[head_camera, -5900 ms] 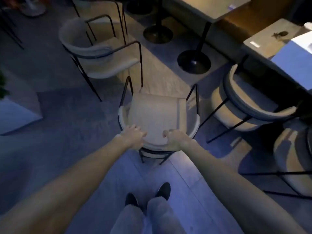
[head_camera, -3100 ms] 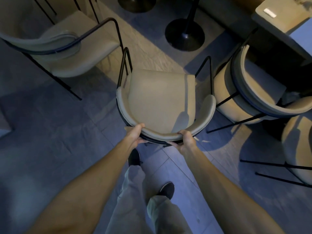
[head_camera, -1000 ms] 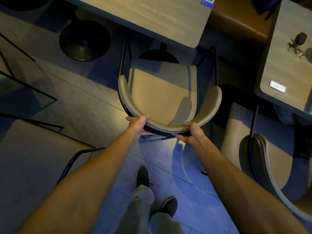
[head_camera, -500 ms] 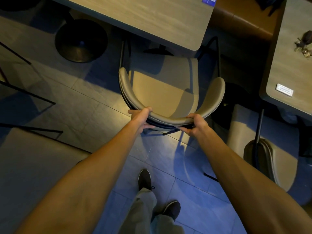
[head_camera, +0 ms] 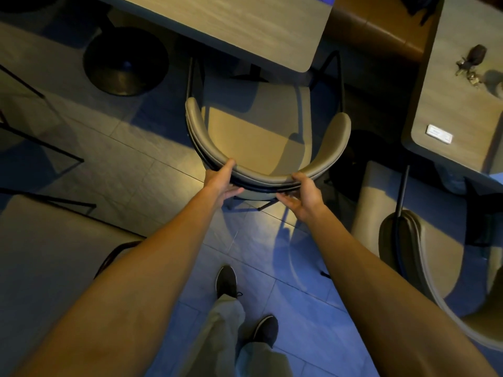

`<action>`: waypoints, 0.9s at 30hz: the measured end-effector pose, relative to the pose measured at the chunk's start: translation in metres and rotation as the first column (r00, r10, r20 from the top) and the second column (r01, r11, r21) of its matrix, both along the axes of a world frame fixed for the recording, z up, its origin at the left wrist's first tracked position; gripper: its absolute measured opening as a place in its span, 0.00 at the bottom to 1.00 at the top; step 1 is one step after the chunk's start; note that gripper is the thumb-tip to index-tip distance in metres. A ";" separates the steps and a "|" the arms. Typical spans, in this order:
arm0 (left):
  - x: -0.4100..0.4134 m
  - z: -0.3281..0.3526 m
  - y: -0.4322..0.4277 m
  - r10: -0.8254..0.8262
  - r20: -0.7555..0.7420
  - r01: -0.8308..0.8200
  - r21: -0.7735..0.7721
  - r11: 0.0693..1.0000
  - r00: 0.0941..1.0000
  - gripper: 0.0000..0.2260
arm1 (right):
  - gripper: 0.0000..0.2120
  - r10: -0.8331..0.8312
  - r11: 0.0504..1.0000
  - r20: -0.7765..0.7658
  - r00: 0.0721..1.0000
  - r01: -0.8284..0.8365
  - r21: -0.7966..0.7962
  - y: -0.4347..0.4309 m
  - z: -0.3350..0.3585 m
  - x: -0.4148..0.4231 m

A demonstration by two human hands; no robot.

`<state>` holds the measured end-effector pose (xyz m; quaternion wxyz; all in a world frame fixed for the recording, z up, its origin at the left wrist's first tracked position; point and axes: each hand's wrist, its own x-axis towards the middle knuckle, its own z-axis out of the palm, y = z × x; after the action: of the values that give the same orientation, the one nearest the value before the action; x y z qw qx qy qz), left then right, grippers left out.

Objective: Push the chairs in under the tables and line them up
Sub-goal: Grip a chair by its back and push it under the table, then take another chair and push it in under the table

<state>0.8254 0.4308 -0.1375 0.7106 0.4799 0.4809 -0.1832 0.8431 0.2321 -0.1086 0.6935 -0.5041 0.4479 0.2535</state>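
A beige padded chair (head_camera: 258, 131) with a curved backrest and thin black metal legs stands in front of me, its front edge tucked under the near edge of a wooden table (head_camera: 231, 25). My left hand (head_camera: 221, 180) grips the backrest's left rear part, thumb on top and fingers beneath. My right hand (head_camera: 302, 194) holds the right rear part the same way, its fingers curled loosely under the rim. A second beige chair (head_camera: 435, 254) stands at the right, turned sideways beside another table (head_camera: 457, 104).
A round black pedestal base (head_camera: 125, 61) stands on the tiled floor at the upper left. Keys (head_camera: 471, 63) and a small white card (head_camera: 439, 134) lie on the right table. A brown bench (head_camera: 375, 28) runs behind the tables. Another beige seat (head_camera: 49, 254) fills the lower left.
The chair has slid a little further forward under the table, with both hands staying on its backrest. My right hand's fingers look looser than before.
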 end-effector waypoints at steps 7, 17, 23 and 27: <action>-0.068 0.080 0.010 -0.058 0.128 0.048 0.075 0.996 0.990 0.14 | 0.11 0.157 0.970 0.202 0.967 -0.190 0.153 0.047 0.079 -0.049; -0.241 0.215 0.049 0.320 0.419 -0.321 -0.071 0.944 0.849 0.13 | 0.14 0.432 0.791 0.483 0.762 -0.577 0.203 0.116 0.217 -0.193; -0.387 0.230 0.091 0.456 0.429 -0.494 -0.025 0.869 0.780 0.13 | 0.10 0.585 0.708 0.433 0.686 -0.692 0.139 0.159 0.228 -0.313; -0.488 0.221 0.131 0.557 0.391 -0.598 -0.019 0.801 0.733 0.13 | 0.04 0.692 0.593 0.417 0.589 -0.793 0.137 0.204 0.222 -0.396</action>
<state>0.3373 0.5623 0.0830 0.7837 0.3702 0.4693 0.1688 0.4468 0.4363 0.1131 0.6529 -0.5646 0.0277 0.5042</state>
